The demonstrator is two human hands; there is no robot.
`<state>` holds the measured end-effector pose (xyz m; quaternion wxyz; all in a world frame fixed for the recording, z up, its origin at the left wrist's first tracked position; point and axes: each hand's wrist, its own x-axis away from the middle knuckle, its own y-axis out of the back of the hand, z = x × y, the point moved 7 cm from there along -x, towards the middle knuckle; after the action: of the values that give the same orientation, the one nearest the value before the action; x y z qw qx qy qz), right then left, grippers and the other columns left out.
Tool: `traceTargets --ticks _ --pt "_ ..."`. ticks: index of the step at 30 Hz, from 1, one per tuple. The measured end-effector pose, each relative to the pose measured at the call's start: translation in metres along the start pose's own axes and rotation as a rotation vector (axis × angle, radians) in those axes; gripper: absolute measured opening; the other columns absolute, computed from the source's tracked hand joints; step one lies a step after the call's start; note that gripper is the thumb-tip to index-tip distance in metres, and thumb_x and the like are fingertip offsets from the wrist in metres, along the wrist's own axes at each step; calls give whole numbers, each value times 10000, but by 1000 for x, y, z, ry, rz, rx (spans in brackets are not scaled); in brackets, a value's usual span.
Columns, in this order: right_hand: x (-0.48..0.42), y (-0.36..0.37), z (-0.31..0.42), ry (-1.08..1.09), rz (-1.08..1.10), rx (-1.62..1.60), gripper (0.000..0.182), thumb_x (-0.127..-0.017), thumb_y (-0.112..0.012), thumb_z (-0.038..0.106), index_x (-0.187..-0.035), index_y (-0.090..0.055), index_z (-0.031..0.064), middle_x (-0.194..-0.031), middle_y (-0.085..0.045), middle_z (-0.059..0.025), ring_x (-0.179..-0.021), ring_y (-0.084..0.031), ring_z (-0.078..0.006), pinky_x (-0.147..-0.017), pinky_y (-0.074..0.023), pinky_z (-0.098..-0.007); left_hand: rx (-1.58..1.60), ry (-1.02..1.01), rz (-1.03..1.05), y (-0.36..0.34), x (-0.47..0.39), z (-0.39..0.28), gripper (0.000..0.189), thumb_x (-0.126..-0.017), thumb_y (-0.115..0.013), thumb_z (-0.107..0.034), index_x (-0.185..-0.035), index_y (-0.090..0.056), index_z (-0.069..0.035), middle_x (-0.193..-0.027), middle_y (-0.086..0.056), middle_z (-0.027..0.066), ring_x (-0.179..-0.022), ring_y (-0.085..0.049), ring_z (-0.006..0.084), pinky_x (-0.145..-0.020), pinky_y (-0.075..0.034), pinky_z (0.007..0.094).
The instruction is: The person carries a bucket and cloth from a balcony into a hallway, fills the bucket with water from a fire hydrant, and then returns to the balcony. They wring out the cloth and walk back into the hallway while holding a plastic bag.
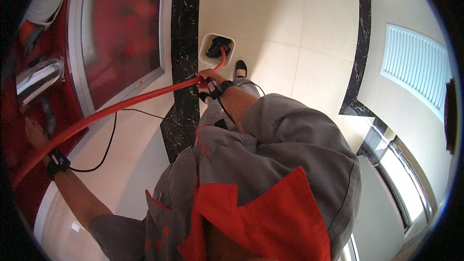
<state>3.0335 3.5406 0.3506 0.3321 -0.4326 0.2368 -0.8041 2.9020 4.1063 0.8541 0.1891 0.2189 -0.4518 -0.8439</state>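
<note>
A red pole point(141, 98) slants across the view, its lower end bent down into a white bin point(203, 49), where dark cloth point(216, 46) lies around it. My right hand point(208, 79) is closed around the pole just above the bin. At the far left, my left hand point(36, 134) reaches into a red cabinet, behind the pole and near a dark strap or handle; its fingers are dim, and whether they hold anything cannot be made out. Both wrists wear black bands with cables.
A silver-framed cabinet door point(162, 25) stands at the left, with a rolled white hose point(45, 1) and a metal fitting point(40, 78) in the cabinet. Black marble trim point(185, 18) borders the tiled floor. A white louvred vent point(413, 67) is in the right wall.
</note>
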Motion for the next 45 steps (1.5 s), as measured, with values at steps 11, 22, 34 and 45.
traceTargets --ticks 11,22,34,45 --pt "-1 4 -54 -305 -276 -406 192 -753 -587 160 -757 -478 2 -747 -517 -174 -549 -534 -318 -484 -496 -425 -40 -1 -40 -2 -22 -12 355 -871 -404 -94 -1212 -421 2 -1143 -497 151 -1032 -493 260 -868 -407 331" --pt "-20 -14 -76 -149 -129 -554 99 -790 -549 145 -749 -520 60 -708 -545 -115 -645 -581 -302 -547 -499 -438 62 -10 -85 -6 -20 12 347 -902 -390 -199 -1179 -473 -9 -1103 -542 160 -1013 -520 277 -846 -422 349" --pt "-28 -23 -58 -172 -180 -505 212 -723 -622 186 -799 -530 11 -757 -559 -154 -616 -568 -288 -607 -517 -402 -289 -103 -120 13 -13 -12 328 -873 -462 -139 -1167 -466 6 -1052 -556 200 -931 -555 320 -791 -460 376" --pt "-46 -12 -56 -228 -252 -392 153 -756 -565 161 -788 -532 15 -743 -553 -124 -631 -559 -254 -586 -483 -379 -404 -70 -167 13 -18 -24 299 -882 -442 -181 -1124 -505 -17 -917 -601 186 -835 -581 325 -712 -483 387"
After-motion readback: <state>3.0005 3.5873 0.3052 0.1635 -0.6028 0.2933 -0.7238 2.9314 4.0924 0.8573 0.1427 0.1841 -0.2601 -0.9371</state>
